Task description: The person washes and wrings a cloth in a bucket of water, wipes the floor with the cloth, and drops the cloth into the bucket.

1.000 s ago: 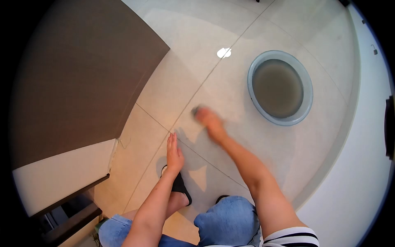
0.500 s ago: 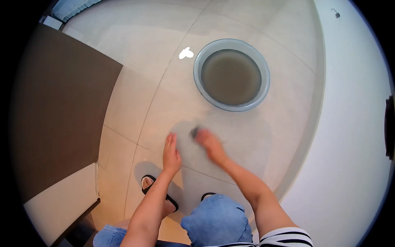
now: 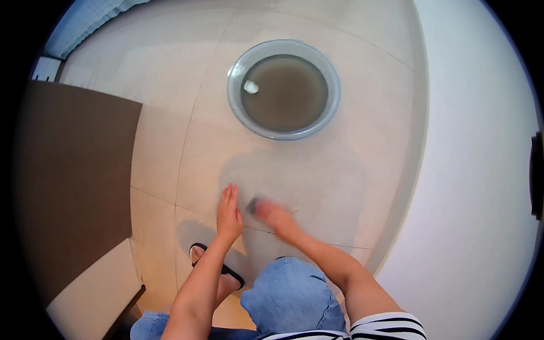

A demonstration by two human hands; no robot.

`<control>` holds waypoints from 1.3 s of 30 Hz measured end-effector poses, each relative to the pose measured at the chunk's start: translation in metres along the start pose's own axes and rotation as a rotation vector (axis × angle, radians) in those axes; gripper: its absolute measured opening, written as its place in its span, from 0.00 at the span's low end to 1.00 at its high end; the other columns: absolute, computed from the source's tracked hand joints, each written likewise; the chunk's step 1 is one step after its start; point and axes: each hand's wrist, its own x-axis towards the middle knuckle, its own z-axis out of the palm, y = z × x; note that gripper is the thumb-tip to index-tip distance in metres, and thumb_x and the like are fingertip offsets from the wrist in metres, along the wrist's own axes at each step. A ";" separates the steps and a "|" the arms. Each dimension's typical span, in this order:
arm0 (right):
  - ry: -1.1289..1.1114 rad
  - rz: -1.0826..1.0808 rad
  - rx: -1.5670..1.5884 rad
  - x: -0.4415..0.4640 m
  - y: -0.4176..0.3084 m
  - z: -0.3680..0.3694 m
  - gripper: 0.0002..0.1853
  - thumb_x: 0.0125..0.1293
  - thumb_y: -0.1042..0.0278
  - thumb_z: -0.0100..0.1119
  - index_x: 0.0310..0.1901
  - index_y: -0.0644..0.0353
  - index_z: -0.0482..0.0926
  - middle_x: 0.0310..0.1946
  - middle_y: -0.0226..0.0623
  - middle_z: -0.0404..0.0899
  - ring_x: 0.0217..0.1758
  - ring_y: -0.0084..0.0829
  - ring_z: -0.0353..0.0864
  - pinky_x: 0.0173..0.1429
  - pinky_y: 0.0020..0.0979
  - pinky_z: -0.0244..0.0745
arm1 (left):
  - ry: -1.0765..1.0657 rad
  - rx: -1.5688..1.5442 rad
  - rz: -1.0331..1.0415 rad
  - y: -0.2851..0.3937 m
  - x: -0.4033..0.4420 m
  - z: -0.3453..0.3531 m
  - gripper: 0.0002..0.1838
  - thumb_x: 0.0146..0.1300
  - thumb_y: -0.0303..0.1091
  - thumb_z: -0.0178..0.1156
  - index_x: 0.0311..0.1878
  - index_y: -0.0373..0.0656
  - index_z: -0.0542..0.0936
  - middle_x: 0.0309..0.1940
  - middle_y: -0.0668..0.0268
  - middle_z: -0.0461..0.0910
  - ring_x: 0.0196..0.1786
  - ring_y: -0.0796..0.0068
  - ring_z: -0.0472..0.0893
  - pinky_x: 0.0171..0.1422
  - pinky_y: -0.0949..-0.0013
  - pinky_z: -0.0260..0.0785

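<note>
My right hand (image 3: pixel 271 215) is blurred by motion, low over the tiled floor (image 3: pixel 300 181), with its fingers closed round a small dark grey thing (image 3: pixel 253 205) that I cannot make out. To its left, my left hand (image 3: pixel 229 212) is held out with its fingers straight and side by side, and nothing shows in it. A round grey-blue basin (image 3: pixel 333 90) of murky brown water (image 3: pixel 289 93) stands on the floor beyond both hands. A white glint shows on the water's left side.
A dark brown panel (image 3: pixel 79 181) stands at the left, with a blue curtain (image 3: pixel 85 25) behind it. A white wall (image 3: pixel 476 187) runs along the right. My sandalled foot (image 3: pixel 198 253) and denim-clad knee (image 3: pixel 294 294) are near the bottom.
The view has shifted, so the basin now appears further left and higher. My right hand, still round the dark thing, appears lower and closer to my left hand, which remains extended.
</note>
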 end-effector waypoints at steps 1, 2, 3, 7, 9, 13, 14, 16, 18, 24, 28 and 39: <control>-0.213 -0.138 0.001 -0.009 -0.014 -0.009 0.16 0.71 0.69 0.51 0.57 0.57 0.80 0.62 0.39 0.78 0.68 0.44 0.74 0.73 0.44 0.67 | -0.037 -0.009 0.019 0.009 0.000 0.001 0.41 0.53 0.14 0.49 0.76 0.39 0.61 0.76 0.45 0.58 0.77 0.41 0.58 0.79 0.51 0.54; -0.259 -0.190 0.021 -0.011 -0.005 -0.022 0.16 0.71 0.69 0.51 0.57 0.55 0.80 0.63 0.38 0.77 0.69 0.44 0.73 0.73 0.44 0.67 | -0.074 -0.016 0.039 0.017 0.001 0.004 0.42 0.53 0.14 0.49 0.76 0.39 0.60 0.76 0.46 0.58 0.77 0.41 0.58 0.79 0.51 0.54; -0.309 -0.241 0.043 -0.009 0.011 -0.042 0.16 0.70 0.70 0.52 0.58 0.53 0.80 0.65 0.37 0.76 0.70 0.44 0.72 0.73 0.45 0.67 | -0.088 -0.010 0.041 0.022 0.003 0.006 0.42 0.53 0.14 0.50 0.76 0.40 0.60 0.76 0.46 0.58 0.78 0.42 0.58 0.79 0.51 0.54; 0.099 0.262 -0.453 -0.003 0.080 -0.170 0.20 0.69 0.72 0.55 0.62 0.56 0.77 0.67 0.44 0.73 0.72 0.47 0.69 0.74 0.43 0.65 | -0.128 0.037 0.080 0.034 0.010 0.014 0.43 0.52 0.15 0.53 0.76 0.39 0.60 0.76 0.48 0.59 0.78 0.45 0.59 0.79 0.51 0.55; 0.348 0.477 -0.626 -0.024 0.072 -0.165 0.21 0.70 0.71 0.53 0.64 0.58 0.76 0.67 0.48 0.72 0.73 0.47 0.67 0.76 0.42 0.61 | -0.183 0.067 0.135 0.040 0.016 0.021 0.44 0.51 0.15 0.54 0.76 0.39 0.60 0.76 0.49 0.59 0.78 0.47 0.59 0.78 0.51 0.55; 0.313 0.613 -0.362 -0.060 0.027 -0.067 0.24 0.72 0.71 0.46 0.68 0.58 0.73 0.71 0.47 0.68 0.77 0.50 0.62 0.79 0.48 0.57 | -0.354 0.173 0.251 0.078 0.044 0.045 0.47 0.49 0.17 0.59 0.77 0.38 0.57 0.78 0.51 0.55 0.79 0.50 0.57 0.79 0.51 0.54; 0.209 0.461 -0.399 -0.055 0.013 -0.058 0.25 0.70 0.72 0.46 0.69 0.55 0.73 0.73 0.43 0.66 0.77 0.48 0.62 0.77 0.47 0.60 | -0.387 0.216 0.269 0.086 0.055 0.050 0.49 0.48 0.18 0.61 0.77 0.37 0.56 0.79 0.52 0.54 0.79 0.51 0.57 0.79 0.51 0.54; 0.119 0.330 -0.419 -0.023 0.022 -0.083 0.27 0.67 0.74 0.46 0.68 0.53 0.74 0.74 0.41 0.65 0.77 0.48 0.62 0.76 0.46 0.62 | -0.353 0.281 0.239 0.093 0.067 0.064 0.52 0.47 0.20 0.65 0.78 0.37 0.53 0.80 0.52 0.51 0.80 0.52 0.55 0.79 0.50 0.53; 0.113 0.209 -0.458 0.001 0.063 -0.121 0.26 0.66 0.76 0.46 0.66 0.53 0.75 0.73 0.41 0.67 0.76 0.49 0.63 0.75 0.46 0.63 | -0.358 0.381 0.201 0.100 0.074 0.073 0.60 0.44 0.27 0.74 0.79 0.37 0.49 0.81 0.52 0.48 0.81 0.55 0.53 0.80 0.50 0.51; 0.743 0.940 -0.806 -0.103 0.069 -0.175 0.26 0.68 0.77 0.49 0.69 0.58 0.71 0.73 0.49 0.64 0.76 0.52 0.61 0.78 0.45 0.57 | -0.542 0.581 0.327 0.121 0.079 0.067 0.72 0.34 0.42 0.84 0.79 0.35 0.47 0.80 0.48 0.46 0.81 0.51 0.52 0.81 0.50 0.50; 1.128 1.287 -0.019 -0.095 -0.002 -0.063 0.30 0.65 0.77 0.50 0.72 0.62 0.67 0.77 0.51 0.55 0.80 0.52 0.54 0.81 0.47 0.48 | -0.561 0.680 0.401 0.128 0.072 0.095 0.78 0.26 0.50 0.85 0.79 0.35 0.46 0.82 0.53 0.43 0.83 0.57 0.48 0.82 0.57 0.49; 0.541 0.758 -0.576 -0.052 0.044 -0.133 0.33 0.59 0.81 0.50 0.69 0.49 0.73 0.75 0.39 0.62 0.78 0.49 0.59 0.77 0.49 0.59 | -0.537 0.624 0.496 0.125 0.076 0.085 0.78 0.23 0.49 0.86 0.79 0.36 0.49 0.81 0.54 0.46 0.82 0.59 0.52 0.81 0.58 0.52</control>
